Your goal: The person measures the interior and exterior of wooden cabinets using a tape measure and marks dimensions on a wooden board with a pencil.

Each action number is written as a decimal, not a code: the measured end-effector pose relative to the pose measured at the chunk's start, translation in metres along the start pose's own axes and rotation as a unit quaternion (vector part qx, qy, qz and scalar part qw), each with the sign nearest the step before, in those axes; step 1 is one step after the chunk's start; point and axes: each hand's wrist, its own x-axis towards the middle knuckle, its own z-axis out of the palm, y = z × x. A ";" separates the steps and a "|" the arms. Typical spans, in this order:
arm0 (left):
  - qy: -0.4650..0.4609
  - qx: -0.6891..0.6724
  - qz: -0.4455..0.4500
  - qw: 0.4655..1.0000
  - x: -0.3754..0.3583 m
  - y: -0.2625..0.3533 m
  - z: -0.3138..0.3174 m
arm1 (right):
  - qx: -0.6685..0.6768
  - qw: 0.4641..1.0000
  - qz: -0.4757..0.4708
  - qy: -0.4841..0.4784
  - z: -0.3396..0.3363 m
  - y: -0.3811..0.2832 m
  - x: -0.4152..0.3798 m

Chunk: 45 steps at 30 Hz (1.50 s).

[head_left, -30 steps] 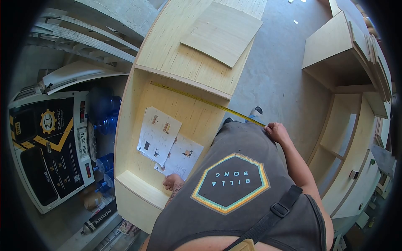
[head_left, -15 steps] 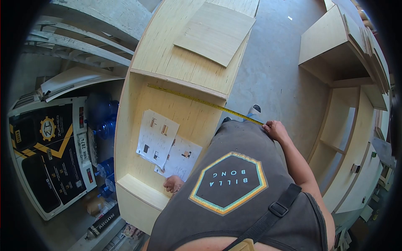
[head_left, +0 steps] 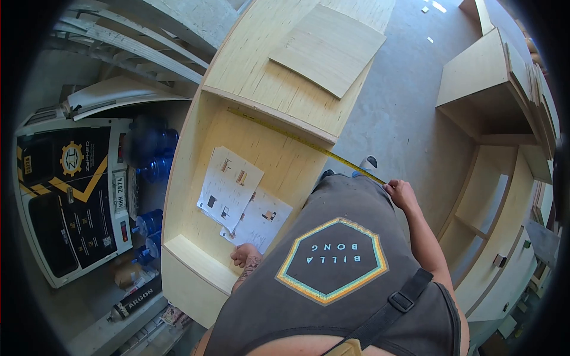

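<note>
My right hand (head_left: 401, 194) is closed on the near end of a tape measure (head_left: 309, 144), just beyond the right side of my shirt. Its yellow blade runs out across the open wooden cabinet (head_left: 185, 252), close along a crosswise divider (head_left: 270, 116). My left hand (head_left: 244, 255) is curled beside the lower edge of two overlapping printed sheets, the upper one (head_left: 230, 181) and the lower one (head_left: 268, 216). Both show small furniture drawings. Whatever the left fingers may hold is hidden.
A loose plywood panel (head_left: 328, 50) lies on the cabinet's far part. Right of me stand more wooden cabinets (head_left: 475, 83) on the concrete floor (head_left: 395, 101). To the left are a van's rear door (head_left: 71, 202), blue water bottles (head_left: 149, 222) and an argon cylinder (head_left: 136, 301).
The view has shifted, so the cabinet's far part and the panel sit further right and lower. My right hand still holds the tape measure; my left hand stays beside the sheets.
</note>
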 end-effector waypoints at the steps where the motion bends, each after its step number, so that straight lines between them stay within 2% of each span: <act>1: -0.005 0.001 -0.001 1.000 -0.001 -0.001 -0.003 | -0.002 1.000 0.009 -0.002 -0.002 -0.001 -0.001; 9: -0.005 -0.018 -0.021 1.000 0.005 -0.008 -0.003 | -0.015 1.000 0.006 0.009 -0.005 -0.005 -0.003; 21: 0.039 -0.065 0.001 0.997 0.018 -0.008 0.024 | -0.007 1.000 0.008 0.012 -0.004 -0.003 -0.003; 26: 0.062 -0.261 -0.002 0.963 0.026 -0.012 0.038 | -0.008 1.000 0.003 0.015 -0.003 -0.003 -0.002; 27: 0.066 -0.263 -0.008 0.962 0.028 -0.014 0.039 | -0.008 1.000 0.001 0.017 -0.003 -0.002 -0.002; 30: 0.073 -0.187 -0.013 0.980 0.030 -0.016 0.041 | -0.006 1.000 -0.002 0.018 -0.003 -0.003 -0.001; 34: 0.080 -0.153 -0.029 0.985 0.033 -0.017 0.041 | -0.012 1.000 -0.001 0.022 -0.003 -0.004 0.000; 37: 0.103 -0.052 -0.054 0.992 0.052 -0.019 0.052 | -0.007 1.000 0.002 0.014 -0.004 -0.005 0.002; 38: 0.242 0.305 -0.162 0.907 0.072 -0.021 0.071 | -0.007 1.000 0.000 0.017 -0.005 -0.007 0.001; 39: 0.242 0.303 -0.168 0.906 0.099 -0.034 0.089 | -0.007 1.000 -0.002 0.019 -0.005 -0.009 0.001; 45: 0.233 0.228 -0.188 0.926 0.119 -0.043 0.106 | -0.018 1.000 -0.005 0.011 -0.008 -0.014 0.000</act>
